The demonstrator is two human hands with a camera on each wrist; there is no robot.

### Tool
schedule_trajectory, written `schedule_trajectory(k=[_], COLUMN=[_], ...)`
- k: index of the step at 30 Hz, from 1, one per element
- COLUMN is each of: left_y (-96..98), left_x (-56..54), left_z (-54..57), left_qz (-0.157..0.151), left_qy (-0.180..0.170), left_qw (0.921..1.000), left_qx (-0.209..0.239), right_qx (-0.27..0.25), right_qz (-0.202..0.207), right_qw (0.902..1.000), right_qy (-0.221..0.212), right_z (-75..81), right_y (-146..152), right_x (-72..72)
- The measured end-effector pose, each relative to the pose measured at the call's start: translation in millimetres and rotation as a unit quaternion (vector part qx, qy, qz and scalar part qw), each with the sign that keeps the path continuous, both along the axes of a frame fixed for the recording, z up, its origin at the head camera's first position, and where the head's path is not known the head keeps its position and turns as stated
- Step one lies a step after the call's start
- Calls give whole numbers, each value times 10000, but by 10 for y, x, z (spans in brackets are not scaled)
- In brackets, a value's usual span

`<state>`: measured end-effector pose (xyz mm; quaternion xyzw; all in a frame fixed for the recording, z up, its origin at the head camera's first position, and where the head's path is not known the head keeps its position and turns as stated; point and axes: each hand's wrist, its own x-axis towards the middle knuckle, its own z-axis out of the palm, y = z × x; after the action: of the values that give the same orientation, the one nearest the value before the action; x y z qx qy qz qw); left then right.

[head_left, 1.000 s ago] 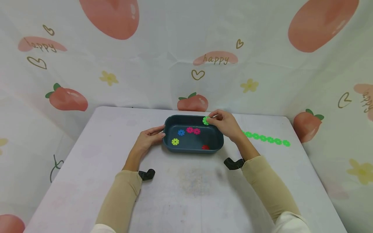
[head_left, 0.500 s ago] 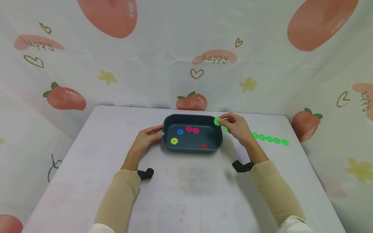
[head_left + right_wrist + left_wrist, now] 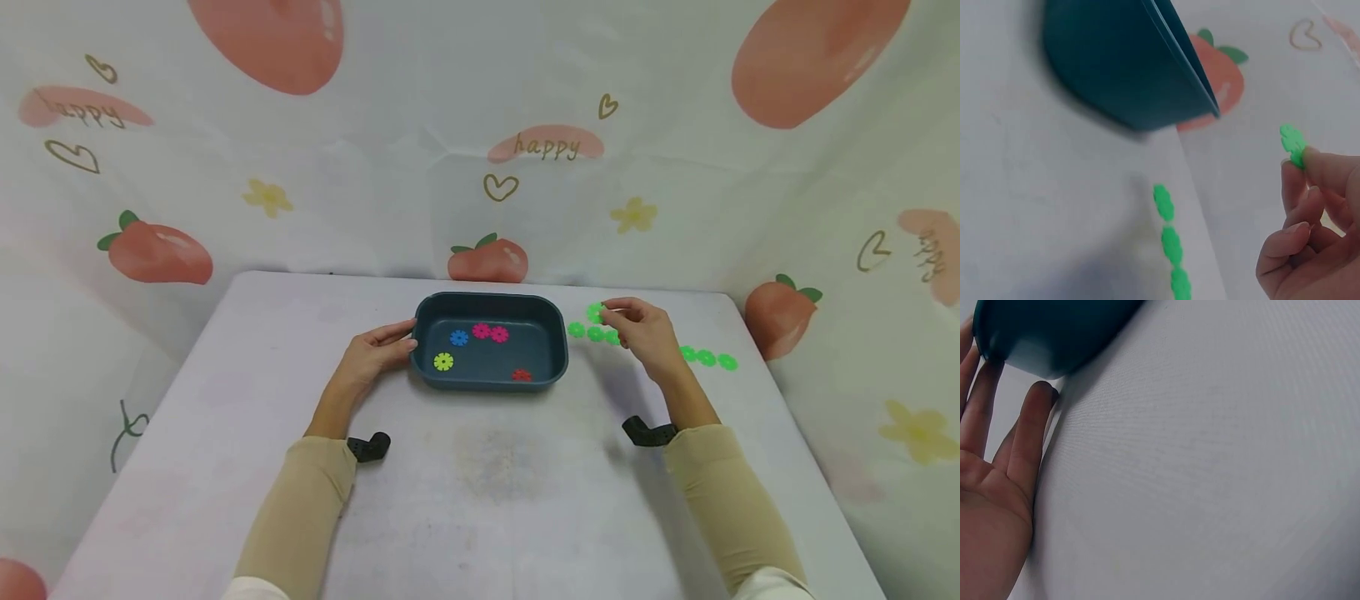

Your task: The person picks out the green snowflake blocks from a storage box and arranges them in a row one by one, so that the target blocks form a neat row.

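Observation:
My right hand pinches a green notched plastic disc between thumb and fingertips, above the table and to the right of the dark blue-green plastic basin. Below it runs a row of similar green discs on the table, partly hidden by the hand. My left hand rests its fingertips against the basin's left side, and in the left wrist view its fingers are nearly straight. Inside the basin lie a blue disc, two pink discs, a yellow disc and a red disc.
The white table extends around the basin on all sides. Behind it hangs a pale backdrop printed with peaches, hearts and flowers. Each wrist wears a black camera mount.
My right hand has moved right, away from over the basin's back right corner, carrying the green disc over the row. The left hand stays at the basin's left side.

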<state>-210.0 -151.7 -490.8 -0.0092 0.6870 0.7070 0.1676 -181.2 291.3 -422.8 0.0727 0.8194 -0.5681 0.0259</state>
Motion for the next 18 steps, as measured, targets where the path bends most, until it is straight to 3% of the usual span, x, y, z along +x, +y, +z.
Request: schedule_trajectory(k=[10,18], left_y=[11,6], left_x=[-27,-25], left_z=[17,18], left_qz=[-58,-9], left_qy=[-48,-107], left_qw=[9999,9999], left_qx=[-80,-95], right_qx=[102,163], right_qz=[-720,-1399], right_qw=[9972,9892], right_qy=[-158,-405], right_z=[20,-74], right_y=[424,722], right_x=[105,179])
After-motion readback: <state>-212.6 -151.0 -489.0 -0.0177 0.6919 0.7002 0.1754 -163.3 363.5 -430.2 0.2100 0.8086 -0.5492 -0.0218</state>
